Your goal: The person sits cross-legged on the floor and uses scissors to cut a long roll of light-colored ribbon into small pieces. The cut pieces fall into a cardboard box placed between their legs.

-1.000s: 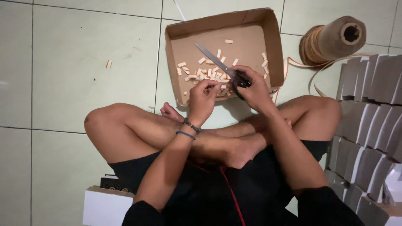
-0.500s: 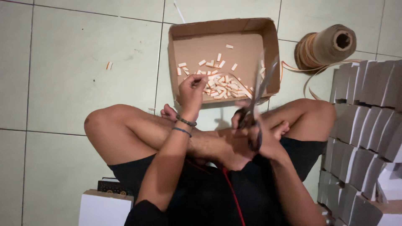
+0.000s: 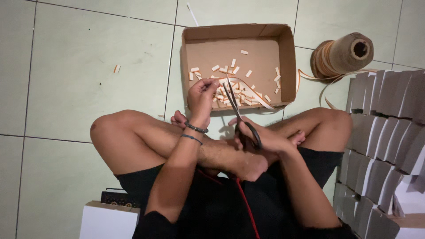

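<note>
Upper centre of the frame, I've got an open brown cardboard box (image 3: 283, 57), shallow and rectangular, with a scatter of small pale cut pieces (image 3: 232, 84) heaped toward its near wall. Upper right, a fat spool of tan ribbon (image 3: 343, 55) lies on its side, a strand trailing off toward the box. Down the right edge runs a leaning stack of flat grey-white folded cartons (image 3: 385, 128), cut off by the frame, so I can't count them. Bottom left there's a white box (image 3: 106, 221) with a dark one behind it, both partly hidden by the leg. One stray piece (image 3: 117, 68) sits alone on the green floor tiles, upper left.

My left hand (image 3: 201, 97) is raised over the box's near edge, fingers pinched on the end of a thin ribbon strip (image 3: 254, 95) that curves away into the box. My right hand (image 3: 265, 139) sits low by the crossed shins, closed around the black handles of the scissors (image 3: 237, 108), blades pointing up toward the strip and slightly parted. Whether the blades touch the strip, I can't make out.

Against half a second ago, the scissors have swung left, closer to the left hand, and the right hand has dropped lower.
</note>
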